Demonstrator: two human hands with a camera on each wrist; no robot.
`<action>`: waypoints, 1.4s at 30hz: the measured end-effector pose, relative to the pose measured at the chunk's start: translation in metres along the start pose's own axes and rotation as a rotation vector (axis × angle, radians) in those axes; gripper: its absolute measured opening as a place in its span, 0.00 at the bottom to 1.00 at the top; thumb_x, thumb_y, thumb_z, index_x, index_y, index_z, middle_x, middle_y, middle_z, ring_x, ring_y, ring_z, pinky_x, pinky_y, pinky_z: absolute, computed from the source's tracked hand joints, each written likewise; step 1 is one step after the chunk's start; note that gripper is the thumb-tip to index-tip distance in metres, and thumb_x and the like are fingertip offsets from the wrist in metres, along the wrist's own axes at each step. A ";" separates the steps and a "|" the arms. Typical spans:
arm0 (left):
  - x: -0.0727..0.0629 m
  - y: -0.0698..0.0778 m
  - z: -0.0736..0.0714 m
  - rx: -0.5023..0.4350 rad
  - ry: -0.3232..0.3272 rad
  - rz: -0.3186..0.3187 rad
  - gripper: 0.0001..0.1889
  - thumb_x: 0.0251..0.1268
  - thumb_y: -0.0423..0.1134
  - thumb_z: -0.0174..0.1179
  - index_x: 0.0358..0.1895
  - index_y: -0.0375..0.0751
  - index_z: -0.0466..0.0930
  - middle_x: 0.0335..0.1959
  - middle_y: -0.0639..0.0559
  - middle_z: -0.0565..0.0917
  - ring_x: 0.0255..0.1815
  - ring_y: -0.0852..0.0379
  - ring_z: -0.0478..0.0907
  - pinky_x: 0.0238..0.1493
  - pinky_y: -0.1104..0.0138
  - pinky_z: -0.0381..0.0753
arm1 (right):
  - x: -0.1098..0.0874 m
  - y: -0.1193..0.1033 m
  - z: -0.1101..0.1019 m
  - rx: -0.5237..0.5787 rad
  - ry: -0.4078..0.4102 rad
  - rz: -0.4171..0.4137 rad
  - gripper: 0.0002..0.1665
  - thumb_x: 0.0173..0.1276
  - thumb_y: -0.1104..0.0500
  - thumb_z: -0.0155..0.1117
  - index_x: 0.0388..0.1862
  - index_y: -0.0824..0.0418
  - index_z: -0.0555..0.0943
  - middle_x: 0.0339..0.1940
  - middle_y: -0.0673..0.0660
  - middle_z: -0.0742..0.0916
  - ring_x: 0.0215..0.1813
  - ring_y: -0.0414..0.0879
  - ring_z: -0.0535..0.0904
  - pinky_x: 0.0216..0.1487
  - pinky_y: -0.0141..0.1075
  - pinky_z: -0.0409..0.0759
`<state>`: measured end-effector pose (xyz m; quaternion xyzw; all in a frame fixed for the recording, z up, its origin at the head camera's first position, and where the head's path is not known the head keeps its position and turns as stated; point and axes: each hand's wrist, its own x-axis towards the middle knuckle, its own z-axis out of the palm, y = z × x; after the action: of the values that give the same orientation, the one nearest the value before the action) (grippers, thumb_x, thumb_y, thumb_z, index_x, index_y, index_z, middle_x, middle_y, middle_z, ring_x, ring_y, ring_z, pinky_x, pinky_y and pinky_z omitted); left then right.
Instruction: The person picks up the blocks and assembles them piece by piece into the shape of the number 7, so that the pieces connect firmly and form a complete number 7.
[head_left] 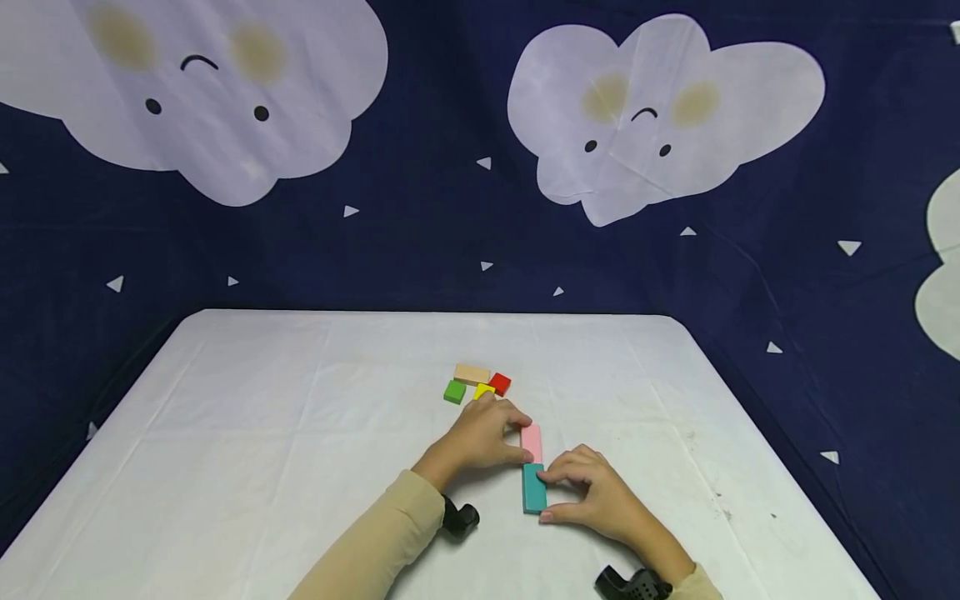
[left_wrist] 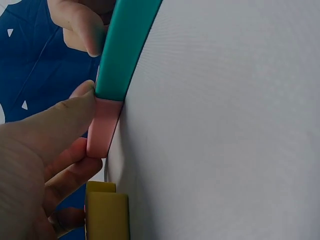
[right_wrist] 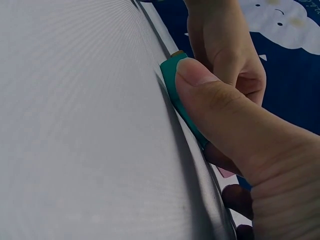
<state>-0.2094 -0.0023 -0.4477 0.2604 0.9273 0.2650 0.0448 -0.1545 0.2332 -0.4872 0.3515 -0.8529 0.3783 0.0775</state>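
Two flat blocks lie end to end on the white table: a pink block [head_left: 532, 442] farther away and a longer teal block [head_left: 533, 492] nearer. My left hand [head_left: 483, 432] pinches the pink block between thumb and fingers at its two ends. With its thumb near the close end and a finger near the far end, my right hand [head_left: 596, 492] holds the teal block. The left wrist view shows the ends of the teal block [left_wrist: 120, 55] and the pink block [left_wrist: 104, 127] meeting. My right thumb [right_wrist: 220, 107] covers part of the teal block in the right wrist view.
Just beyond my left hand sit a green block [head_left: 454, 392], a beige block [head_left: 472, 374], a red block [head_left: 499, 383] and a partly hidden yellow block [head_left: 483, 389]. A dark blue cloth with clouds [head_left: 660, 117] hangs behind the white table [head_left: 225, 417].
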 end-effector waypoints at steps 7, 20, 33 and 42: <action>-0.002 0.000 0.001 -0.015 0.004 0.016 0.27 0.53 0.57 0.72 0.56 0.52 0.85 0.52 0.60 0.85 0.50 0.61 0.69 0.54 0.66 0.67 | 0.000 -0.001 0.000 -0.004 -0.005 0.006 0.25 0.47 0.43 0.81 0.46 0.44 0.88 0.42 0.38 0.87 0.46 0.34 0.75 0.49 0.32 0.72; -0.005 0.002 0.001 -0.009 0.016 0.041 0.27 0.55 0.57 0.71 0.57 0.51 0.84 0.51 0.59 0.85 0.48 0.61 0.69 0.54 0.65 0.68 | -0.002 -0.001 0.000 0.015 0.000 0.006 0.25 0.48 0.44 0.80 0.47 0.45 0.87 0.43 0.39 0.88 0.46 0.35 0.75 0.49 0.31 0.72; -0.005 0.000 0.002 0.027 0.028 0.059 0.27 0.55 0.58 0.70 0.58 0.52 0.84 0.51 0.59 0.85 0.50 0.60 0.69 0.54 0.65 0.69 | -0.001 0.002 -0.001 0.052 0.002 -0.013 0.27 0.45 0.48 0.83 0.47 0.49 0.87 0.43 0.43 0.89 0.47 0.37 0.78 0.50 0.30 0.74; -0.006 0.002 0.001 0.028 0.021 0.056 0.28 0.56 0.57 0.70 0.58 0.51 0.83 0.51 0.59 0.85 0.49 0.60 0.69 0.54 0.65 0.68 | -0.001 0.003 -0.002 0.060 0.007 0.020 0.28 0.42 0.54 0.85 0.46 0.53 0.87 0.42 0.48 0.90 0.47 0.39 0.79 0.51 0.29 0.74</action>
<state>-0.2033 -0.0030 -0.4480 0.2839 0.9237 0.2560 0.0238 -0.1556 0.2367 -0.4879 0.3438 -0.8442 0.4059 0.0662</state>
